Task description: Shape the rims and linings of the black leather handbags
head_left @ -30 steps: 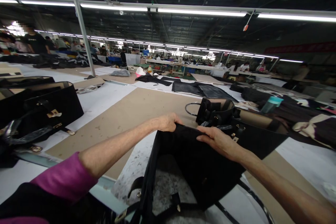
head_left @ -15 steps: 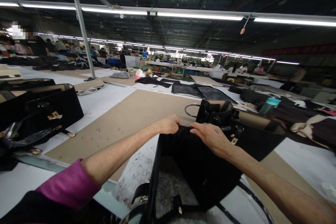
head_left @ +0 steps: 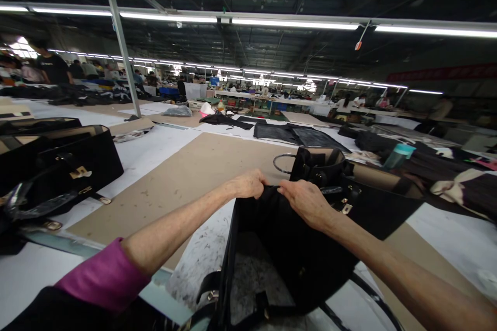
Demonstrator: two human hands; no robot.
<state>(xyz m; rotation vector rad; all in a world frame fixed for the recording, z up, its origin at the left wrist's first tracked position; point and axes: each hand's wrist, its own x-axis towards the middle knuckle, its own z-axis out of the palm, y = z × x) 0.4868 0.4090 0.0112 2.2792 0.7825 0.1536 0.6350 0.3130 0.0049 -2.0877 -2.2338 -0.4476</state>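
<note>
A black handbag point(head_left: 295, 248) stands open in front of me on the work table, with its mouth facing me and straps with metal buckles hanging at the near side. My left hand point(head_left: 250, 184) is closed on the far rim of the bag at its left. My right hand point(head_left: 305, 200) grips the same rim just beside it, fingers curled over the edge. The two hands nearly touch.
Another black bag point(head_left: 322, 165) with a ring handle lies just behind. More black bags with gold clasps point(head_left: 73, 165) sit at the left. A teal cup point(head_left: 398, 155), dark fabric pieces point(head_left: 298, 134) and a brown board point(head_left: 194, 165) lie on the table. People work at far tables.
My right hand has slid left along the bag's rim toward my left hand, narrowing the gap. The left hand has stayed where it was.
</note>
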